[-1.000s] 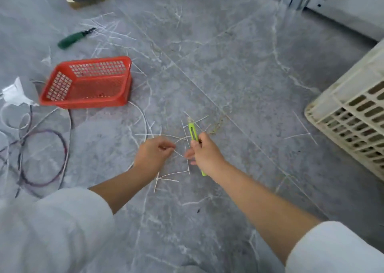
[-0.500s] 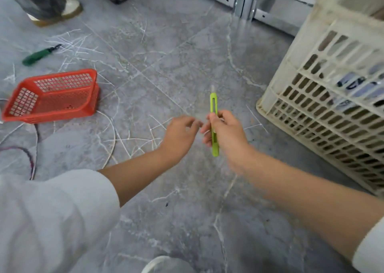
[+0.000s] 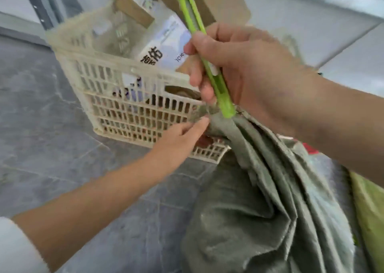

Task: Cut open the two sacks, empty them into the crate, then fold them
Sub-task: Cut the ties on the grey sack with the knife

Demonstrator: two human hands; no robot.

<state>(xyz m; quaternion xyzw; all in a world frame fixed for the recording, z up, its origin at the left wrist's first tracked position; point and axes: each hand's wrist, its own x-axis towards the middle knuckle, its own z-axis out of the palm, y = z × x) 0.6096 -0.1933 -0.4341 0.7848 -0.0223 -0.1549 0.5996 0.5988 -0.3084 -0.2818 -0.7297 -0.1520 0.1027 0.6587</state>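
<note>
Head view, frame blurred by motion

- Your right hand (image 3: 245, 71) is curled round the green utility knife (image 3: 218, 85), thumb across the handle. The knife stands steeply tilted, its slotted end up and away from you and its lower end just above the gathered neck of the sack. No blade can be made out.
- Your left hand (image 3: 178, 141) reaches forward with the fingers fairly straight. The fingertips (image 3: 204, 120) are at the bunched fabric of the neck; you cannot tell whether they pinch it or only touch it.
- The grey-green woven sack (image 3: 259, 200) stands on the floor (image 3: 41, 116) at the right, full, with its top drawn into tight folds right under the knife.
- The cream slatted crate (image 3: 124, 98) sits just behind the sack, touching or nearly touching it. It holds a cardboard box (image 3: 133, 8) and a white printed packet (image 3: 166, 42), with more items dim behind the slats.
- Yellow-green material (image 3: 369, 206) shows at the right edge beside the sack; what it is, unclear.
- A white sleeve (image 3: 14, 250) shows at lower left
</note>
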